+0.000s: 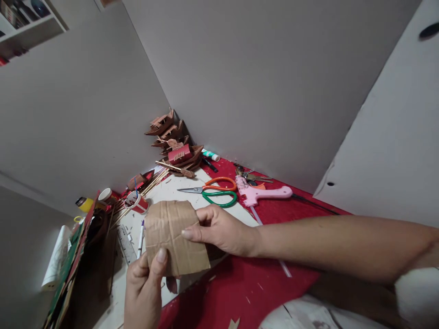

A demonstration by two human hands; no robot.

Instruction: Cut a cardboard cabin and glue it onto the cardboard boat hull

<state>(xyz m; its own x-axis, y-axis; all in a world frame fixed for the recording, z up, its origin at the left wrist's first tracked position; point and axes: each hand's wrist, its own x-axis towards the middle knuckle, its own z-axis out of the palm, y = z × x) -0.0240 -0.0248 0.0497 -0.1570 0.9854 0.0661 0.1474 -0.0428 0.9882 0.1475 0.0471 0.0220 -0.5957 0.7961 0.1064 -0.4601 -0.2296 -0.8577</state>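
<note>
A creased, slightly bent piece of brown cardboard is held up above the table between both hands. My left hand pinches its lower left edge, thumb on the near face and fingers mostly behind. On the right edge, my right hand grips it the same way, the thumb pressed flat on the face. Just beyond lie scissors with one orange and one green handle. A pink glue gun with a clear glue stick rests past my right hand. Left of the cardboard is a white marker.
Several brown model boats are stacked in the wall corner. Paper cups, thin sticks and a ruler lie to the left, near leaning cardboard sheets. A red cloth covers the table under a white board.
</note>
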